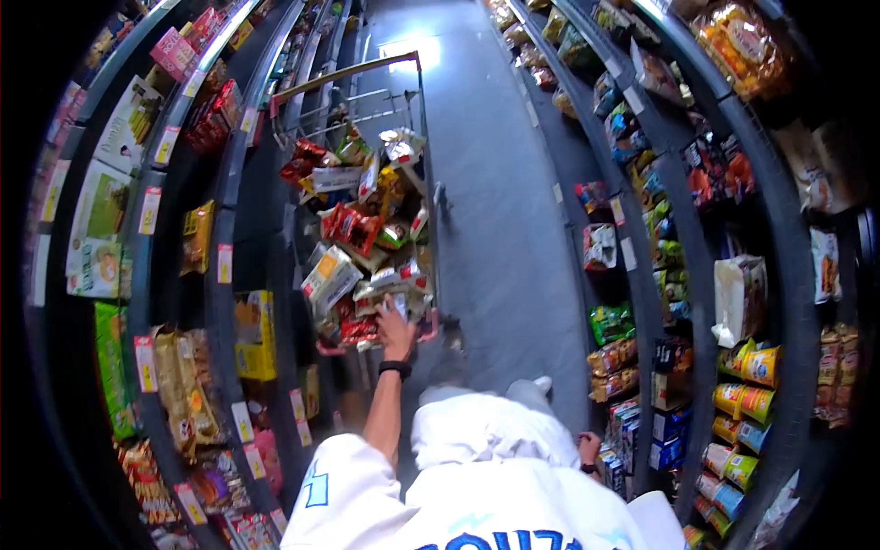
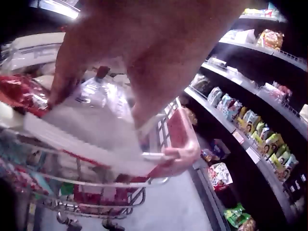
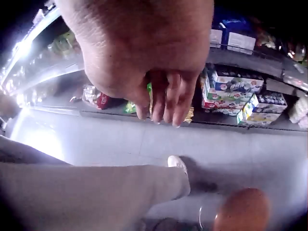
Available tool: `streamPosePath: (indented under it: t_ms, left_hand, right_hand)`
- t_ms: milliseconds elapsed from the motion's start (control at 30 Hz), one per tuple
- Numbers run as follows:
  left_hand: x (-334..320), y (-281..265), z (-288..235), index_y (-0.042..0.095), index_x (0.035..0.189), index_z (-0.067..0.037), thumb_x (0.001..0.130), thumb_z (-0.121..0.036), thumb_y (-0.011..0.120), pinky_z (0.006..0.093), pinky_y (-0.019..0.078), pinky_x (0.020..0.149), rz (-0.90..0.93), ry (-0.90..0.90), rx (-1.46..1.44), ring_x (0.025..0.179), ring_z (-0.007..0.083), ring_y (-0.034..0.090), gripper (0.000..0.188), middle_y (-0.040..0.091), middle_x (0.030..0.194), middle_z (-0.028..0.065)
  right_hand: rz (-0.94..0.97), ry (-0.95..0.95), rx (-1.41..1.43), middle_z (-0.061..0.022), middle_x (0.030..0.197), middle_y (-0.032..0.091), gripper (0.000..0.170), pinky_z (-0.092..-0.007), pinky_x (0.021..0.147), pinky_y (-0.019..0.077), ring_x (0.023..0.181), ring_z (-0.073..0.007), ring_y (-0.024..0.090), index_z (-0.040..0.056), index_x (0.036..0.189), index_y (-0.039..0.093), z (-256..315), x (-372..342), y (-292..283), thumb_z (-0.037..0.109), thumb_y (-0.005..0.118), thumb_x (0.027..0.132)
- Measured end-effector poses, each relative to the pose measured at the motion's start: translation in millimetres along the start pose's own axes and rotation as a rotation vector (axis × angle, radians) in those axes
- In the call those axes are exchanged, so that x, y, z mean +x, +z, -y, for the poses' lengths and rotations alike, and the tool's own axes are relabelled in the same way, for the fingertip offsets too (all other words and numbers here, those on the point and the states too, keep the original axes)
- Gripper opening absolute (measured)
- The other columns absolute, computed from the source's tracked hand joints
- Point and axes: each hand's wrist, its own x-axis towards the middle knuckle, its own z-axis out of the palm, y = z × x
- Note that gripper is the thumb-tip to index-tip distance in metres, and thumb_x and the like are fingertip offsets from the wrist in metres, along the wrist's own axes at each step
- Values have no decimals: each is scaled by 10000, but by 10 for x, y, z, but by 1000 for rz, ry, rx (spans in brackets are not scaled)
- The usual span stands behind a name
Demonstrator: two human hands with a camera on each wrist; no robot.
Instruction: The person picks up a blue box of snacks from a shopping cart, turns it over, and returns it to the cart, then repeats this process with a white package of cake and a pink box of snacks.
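Note:
My left hand [image 1: 397, 332] reaches down into the near end of a shopping cart heaped with packaged snacks. In the left wrist view, its thumb and fingers straddle and pinch a whitish, partly clear plastic package [image 2: 91, 120], blurred, close to the wire rim and pink corner [image 2: 185, 147] of the cart. Red packets [image 1: 353, 229] and a white-and-yellow pack [image 1: 332, 277] lie in the heap nearby. My right hand [image 3: 144, 62] hangs beside the body with fingers loosely bent and holds nothing; a shelf of boxes [image 3: 233, 86] is behind it.
Shelves of bagged snacks [image 1: 188, 385] line the left side, close to the cart. Along the right stand shelves with cup packs [image 1: 747, 403], boxes and bags. A grey floor [image 1: 504, 229] runs between them. A shoe [image 3: 177, 162] shows below the right hand.

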Motion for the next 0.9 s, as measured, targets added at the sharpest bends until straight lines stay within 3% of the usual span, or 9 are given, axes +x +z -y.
streamPosePath:
  t_ms: [233,267,333,367,433,600,700,833,900]
  left_hand:
    - [22,-730,50,313,1305,-8,797,-196,554,500,458,792,189,-9,-492,924,440,568,593,570,1030,284]
    - [15,-1150,-64,396,1244,-4,858,-227,562,434,479,765,476,-167,-703,922,331,607,476,607,1035,207]
    - [118,-1063,-21,478,1172,-6,912,-265,554,330,484,754,595,53,-1322,891,194,602,375,615,1014,110]
    - [-31,-1689,-364,529,1113,-9,933,-260,543,253,457,764,633,52,-1374,870,101,551,310,598,987,43]
    - [-133,-2063,-635,526,1142,-13,926,-257,554,249,441,801,651,213,-1380,901,111,541,328,587,997,44]
    - [-494,-2757,-1217,565,1131,18,909,-216,569,263,406,883,811,523,-1502,1086,139,466,323,434,1193,77]
    - [-621,-2748,-1414,547,1187,-7,889,-197,597,309,373,948,768,655,-1428,1160,204,420,357,405,1229,112]
    - [-778,-2668,-1536,290,1390,-24,874,-184,614,355,344,1023,624,659,-1493,1204,218,407,630,370,1295,118]
    - [-771,-2618,-1477,192,1419,-40,868,-150,618,349,339,1027,760,722,-1539,1215,226,397,705,367,1304,138]
  right_hand:
    - [-77,-114,312,-41,741,626,154,-243,556,481,651,-114,576,17,872,651,1611,225,-359,22,503,830]
    - [-30,-168,251,-29,769,622,153,-228,548,469,678,-98,575,26,898,650,2012,207,-505,54,509,848]
    - [105,-294,274,-51,832,637,190,-253,641,493,748,-125,599,12,963,649,2805,103,-748,56,498,856]
    - [160,-397,238,-65,864,647,202,-266,689,500,778,-141,611,9,987,648,3186,20,-844,61,498,862]
    - [271,-492,113,-101,992,646,265,-287,824,475,915,-180,610,4,1115,597,4167,-382,-1161,90,513,879]
    - [814,-668,961,-124,1141,588,476,-324,944,415,1070,-207,548,11,1315,419,5444,-1120,-1360,123,571,877]
    - [643,-648,1067,-118,1110,592,522,-318,914,433,1047,-200,560,12,1309,419,5559,-1398,-1111,78,628,835]
    - [171,-549,649,-126,1091,599,504,-275,809,471,942,-189,601,29,1275,475,5615,-1410,-1071,7,637,798]
    - [-125,-757,493,-155,1096,605,570,-319,772,491,938,-231,621,59,1309,458,5636,-1366,-1021,14,648,774]
